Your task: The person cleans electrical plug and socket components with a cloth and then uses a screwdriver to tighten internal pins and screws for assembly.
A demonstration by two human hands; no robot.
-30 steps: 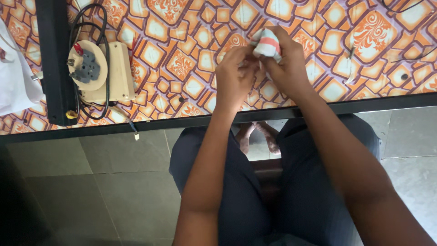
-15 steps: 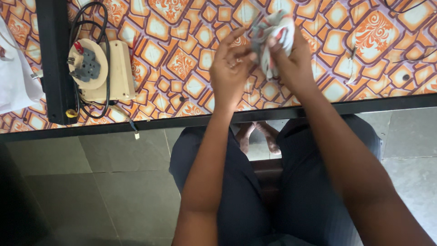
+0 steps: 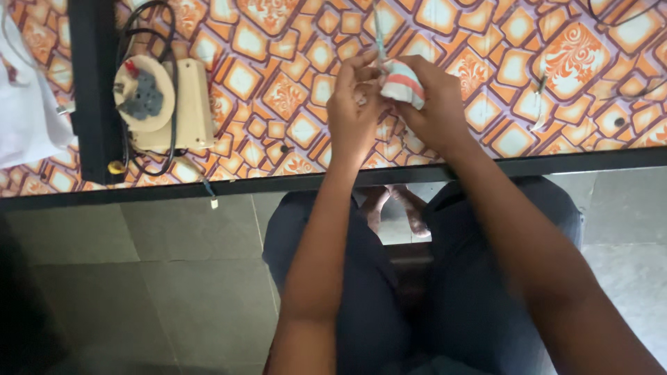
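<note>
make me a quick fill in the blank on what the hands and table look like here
1. The right hand holds a small bundle of cloth with a ____ stripe.
2. The left hand pinches a thin ____ that runs up from the cloth.
3. The power socket lies to the ____ of both hands.
4. The table cover is patterned mostly in ____.

Missing words: red; thread; left; orange
</note>
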